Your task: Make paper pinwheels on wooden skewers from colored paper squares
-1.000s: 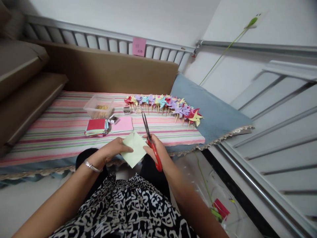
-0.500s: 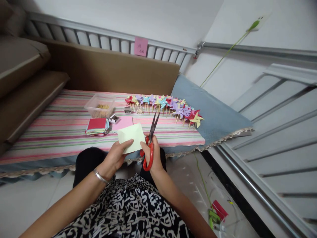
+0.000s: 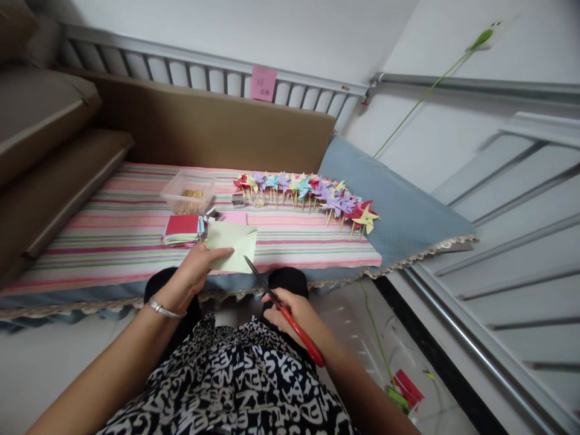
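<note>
A square of pale green paper [image 3: 236, 246] with crease lines is pinched in my left hand [image 3: 199, 264], the thumb lying on top of it. My right hand [image 3: 292, 314] is closed around red-handled scissors [image 3: 301, 335]. Their dark blades point up and left, with the tips at the paper's lower right corner; whether they touch it I cannot tell. Just behind the paper lie a pink paper sheet [image 3: 234, 217] and a stack of coloured paper squares [image 3: 182, 228], red on top.
A clear plastic box [image 3: 189, 191] of thin wooden sticks stands behind the stack. Several paper pinwheels [image 3: 317, 192] on sticks form a curved row at the right. A small dark box [image 3: 237, 200] sits between. Cardboard [image 3: 212, 130] backs the striped cloth [image 3: 104, 232].
The scissors have swung from upright to slanting, blades now toward the paper. My right hand has let go of the paper and moved down and right; my left hand shifted slightly left.
</note>
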A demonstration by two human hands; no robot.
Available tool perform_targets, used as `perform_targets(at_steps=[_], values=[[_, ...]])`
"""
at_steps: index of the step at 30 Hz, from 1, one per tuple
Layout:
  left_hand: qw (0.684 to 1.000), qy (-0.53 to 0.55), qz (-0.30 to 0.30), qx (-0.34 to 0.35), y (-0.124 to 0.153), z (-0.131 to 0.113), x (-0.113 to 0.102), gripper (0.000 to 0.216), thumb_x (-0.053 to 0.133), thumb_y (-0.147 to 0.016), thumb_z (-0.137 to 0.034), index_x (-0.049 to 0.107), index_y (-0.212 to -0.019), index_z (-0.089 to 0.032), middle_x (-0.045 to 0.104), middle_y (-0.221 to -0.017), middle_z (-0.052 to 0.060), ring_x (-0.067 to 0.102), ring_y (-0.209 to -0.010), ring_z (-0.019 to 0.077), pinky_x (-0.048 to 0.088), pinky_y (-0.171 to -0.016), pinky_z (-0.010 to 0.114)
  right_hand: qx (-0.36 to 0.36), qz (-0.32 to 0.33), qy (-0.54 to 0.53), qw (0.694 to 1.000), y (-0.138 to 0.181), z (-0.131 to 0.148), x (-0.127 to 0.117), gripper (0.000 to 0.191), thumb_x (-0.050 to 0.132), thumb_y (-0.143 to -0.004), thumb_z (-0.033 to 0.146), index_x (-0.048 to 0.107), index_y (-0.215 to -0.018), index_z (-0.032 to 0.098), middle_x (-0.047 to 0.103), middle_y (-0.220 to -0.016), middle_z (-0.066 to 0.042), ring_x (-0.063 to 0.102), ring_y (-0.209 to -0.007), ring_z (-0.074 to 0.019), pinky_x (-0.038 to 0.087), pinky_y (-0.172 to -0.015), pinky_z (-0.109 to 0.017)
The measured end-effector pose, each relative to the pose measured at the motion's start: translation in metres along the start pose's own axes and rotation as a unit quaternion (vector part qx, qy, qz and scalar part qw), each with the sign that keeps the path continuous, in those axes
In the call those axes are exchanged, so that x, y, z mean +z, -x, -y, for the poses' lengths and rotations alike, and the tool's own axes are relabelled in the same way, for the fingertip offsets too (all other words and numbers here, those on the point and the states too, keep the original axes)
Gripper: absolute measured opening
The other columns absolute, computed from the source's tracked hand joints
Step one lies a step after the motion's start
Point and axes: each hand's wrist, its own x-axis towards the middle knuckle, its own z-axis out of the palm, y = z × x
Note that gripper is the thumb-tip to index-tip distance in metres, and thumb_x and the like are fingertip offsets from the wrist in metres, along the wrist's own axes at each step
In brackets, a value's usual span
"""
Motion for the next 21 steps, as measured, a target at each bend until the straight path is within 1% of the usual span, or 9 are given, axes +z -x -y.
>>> perform_targets(at_steps=[3,6,11,17,21], values=[[1.000,-0.011,0.004,-0.008,0.001,-0.003,0.001,0.037,0.082,-0.049,-0.021,0.070,-0.083,-0.011,0.074,-0.076,0.005,0.065,-0.059,0.0165,0.051,-0.056,0.025,0.028,-0.011,0.005,1.000,0.002,-0.003,0.002,0.022,0.064,-0.077,0.032,0.064,-0.095,0.019,0.055,-0.057,0.004,0.045,-0.048,-0.0083,0.036,-0.048,-0.021],[1.000,-0.020,0.012,-0.010,0.002,-0.003,0.000,0.035,0.082,-0.050,-0.021,0.070,-0.082,-0.012,0.073,-0.074,0.005,0.064,-0.056,0.0166,0.050,-0.053,0.026,0.031,-0.015,-0.001,0.999,0.002,-0.004,0.003,0.018,0.063,-0.078,0.032,0.065,-0.091,0.019,0.055,-0.057,0.004,0.044,-0.045,-0.0072,0.033,-0.046,-0.020],[0.999,-0.022,0.025,-0.012,0.002,-0.002,-0.001,0.039,0.082,-0.052,-0.020,0.070,-0.088,-0.012,0.073,-0.076,0.007,0.065,-0.058,0.0182,0.051,-0.053,0.027,0.024,0.003,-0.011,1.000,-0.002,0.001,0.004,0.017,0.062,-0.079,0.032,0.065,-0.091,0.019,0.054,-0.056,0.004,0.046,-0.047,-0.0082,0.035,-0.047,-0.020],[1.000,-0.009,0.025,-0.014,0.004,-0.005,0.001,0.035,0.082,-0.053,-0.019,0.070,-0.085,-0.012,0.073,-0.078,0.008,0.065,-0.061,0.0177,0.052,-0.057,0.026,0.018,-0.007,0.007,1.000,-0.004,0.007,0.005,0.016,0.062,-0.079,0.031,0.065,-0.088,0.019,0.053,-0.056,0.004,0.046,-0.048,-0.0088,0.036,-0.048,-0.021],[1.000,-0.003,0.028,-0.006,0.005,-0.006,0.001,0.038,0.082,-0.051,-0.019,0.069,-0.086,-0.012,0.073,-0.077,0.006,0.065,-0.060,0.0175,0.051,-0.059,0.027,0.016,-0.011,0.006,1.000,-0.003,0.009,0.005,0.016,0.062,-0.079,0.031,0.066,-0.087,0.019,0.054,-0.058,0.004,0.049,-0.051,-0.0101,0.037,-0.049,-0.021]])
